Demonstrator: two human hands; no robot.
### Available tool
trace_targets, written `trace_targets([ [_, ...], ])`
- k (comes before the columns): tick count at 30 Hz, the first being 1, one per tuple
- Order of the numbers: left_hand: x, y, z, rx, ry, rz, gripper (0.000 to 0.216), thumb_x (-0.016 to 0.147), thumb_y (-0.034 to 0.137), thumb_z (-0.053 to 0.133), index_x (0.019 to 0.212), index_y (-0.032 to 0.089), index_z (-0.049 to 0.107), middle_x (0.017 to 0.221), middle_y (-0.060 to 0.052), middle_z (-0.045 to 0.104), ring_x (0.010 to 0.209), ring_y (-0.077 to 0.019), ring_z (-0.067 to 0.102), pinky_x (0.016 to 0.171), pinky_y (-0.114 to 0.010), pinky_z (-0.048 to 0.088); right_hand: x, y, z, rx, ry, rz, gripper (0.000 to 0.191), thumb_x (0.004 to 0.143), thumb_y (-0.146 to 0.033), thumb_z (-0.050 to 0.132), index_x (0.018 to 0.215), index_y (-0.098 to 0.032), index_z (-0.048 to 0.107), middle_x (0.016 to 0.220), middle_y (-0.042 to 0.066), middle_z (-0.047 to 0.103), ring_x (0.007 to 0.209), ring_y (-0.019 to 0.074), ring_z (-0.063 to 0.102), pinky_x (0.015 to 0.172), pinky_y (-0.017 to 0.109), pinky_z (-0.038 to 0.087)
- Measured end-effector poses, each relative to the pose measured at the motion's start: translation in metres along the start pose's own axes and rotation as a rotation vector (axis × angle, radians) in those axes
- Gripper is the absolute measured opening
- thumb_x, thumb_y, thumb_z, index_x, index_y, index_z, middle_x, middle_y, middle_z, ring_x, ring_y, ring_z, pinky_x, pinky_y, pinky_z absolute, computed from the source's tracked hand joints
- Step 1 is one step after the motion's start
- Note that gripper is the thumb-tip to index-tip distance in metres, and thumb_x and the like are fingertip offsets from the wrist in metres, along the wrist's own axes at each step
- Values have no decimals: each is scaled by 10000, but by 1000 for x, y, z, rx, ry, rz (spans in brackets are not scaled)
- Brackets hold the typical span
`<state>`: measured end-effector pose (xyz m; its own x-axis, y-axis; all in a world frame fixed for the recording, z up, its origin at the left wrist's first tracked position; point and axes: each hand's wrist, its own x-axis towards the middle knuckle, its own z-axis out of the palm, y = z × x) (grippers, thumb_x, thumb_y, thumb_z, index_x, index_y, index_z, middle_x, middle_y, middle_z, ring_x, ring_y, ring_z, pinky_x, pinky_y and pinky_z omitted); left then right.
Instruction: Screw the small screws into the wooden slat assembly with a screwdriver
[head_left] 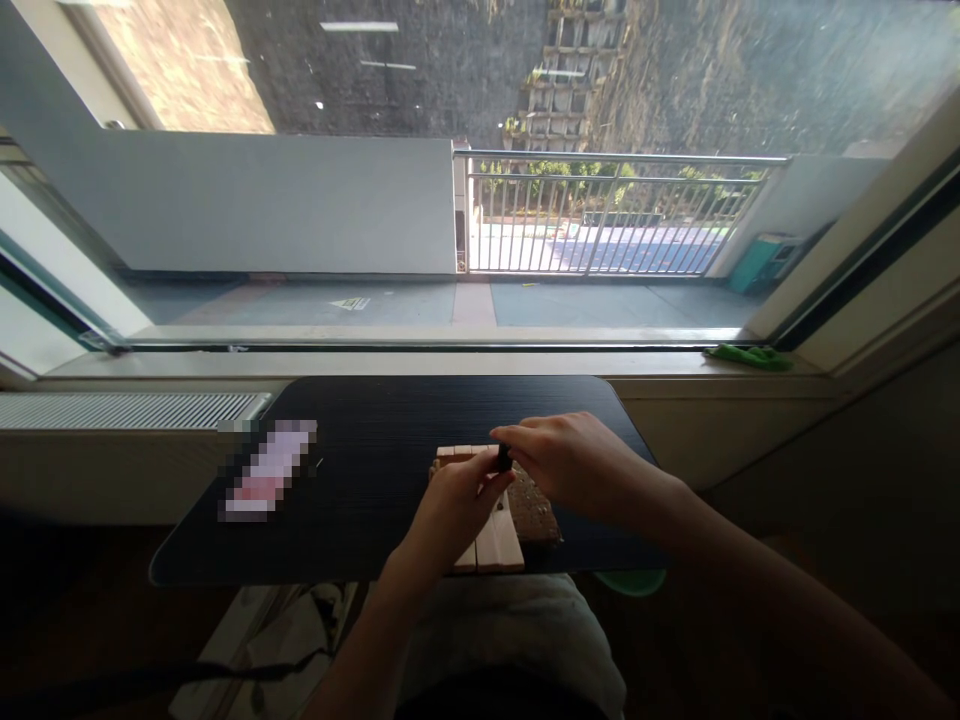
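My left hand (pixel 459 500) and my right hand (pixel 566 450) meet over the front middle of the dark table. Between their fingertips is a small black piece (pixel 505 459), too small to tell its kind; both hands are closed on it. Under them lie pale wooden slats (pixel 499 548) side by side, partly covered by my left hand. A small dark spot shows on one slat. To their right is a brown, rough-textured slab (pixel 538 515), half under my right hand.
A blurred-out flat item (pixel 270 470) lies at the left of the black table (pixel 375 420). Behind the table runs a window sill (pixel 450 364) with a green cloth (pixel 750 356) on it. A white radiator (pixel 135 410) stands at left.
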<state>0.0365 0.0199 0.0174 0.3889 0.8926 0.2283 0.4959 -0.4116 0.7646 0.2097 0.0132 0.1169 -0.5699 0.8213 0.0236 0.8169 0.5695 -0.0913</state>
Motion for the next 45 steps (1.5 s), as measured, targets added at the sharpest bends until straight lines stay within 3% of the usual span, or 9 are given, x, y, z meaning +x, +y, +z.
trace_targets([
  [13, -1, -3, 1, -159, -58, 12, 125, 945, 264, 546, 956, 210, 659, 883, -33, 720, 804, -187, 663, 692, -259, 461, 4, 1, -7, 4, -82, -12, 206, 960, -177, 540, 808, -171, 680, 796, 53, 708, 688, 144, 592, 577, 287, 251],
  [32, 1, -3, 5, -160, 52, 4, 139, 843, 252, 637, 933, 202, 730, 714, 8, 665, 661, -153, 589, 634, -254, 456, 2, 1, 2, 46, -23, -9, 185, 939, -158, 550, 788, -162, 657, 776, 45, 691, 680, 143, 587, 578, 293, 257],
  [37, 1, -5, 6, -229, 35, -73, 322, 829, 298, 657, 1132, 208, 720, 832, -17, 743, 695, -156, 621, 636, -249, 465, 1, 2, 1, 57, -18, -2, 164, 936, -144, 555, 823, -150, 673, 796, 58, 708, 714, 152, 617, 590, 286, 282],
  [45, 1, -2, 2, -222, 23, -160, 707, 837, 439, 665, 1460, 162, 476, 971, -62, 799, 753, -199, 701, 703, -306, 534, 2, 1, 0, 36, -42, 28, 162, 952, -172, 565, 851, -137, 686, 806, 79, 719, 727, 165, 637, 597, 285, 300],
])
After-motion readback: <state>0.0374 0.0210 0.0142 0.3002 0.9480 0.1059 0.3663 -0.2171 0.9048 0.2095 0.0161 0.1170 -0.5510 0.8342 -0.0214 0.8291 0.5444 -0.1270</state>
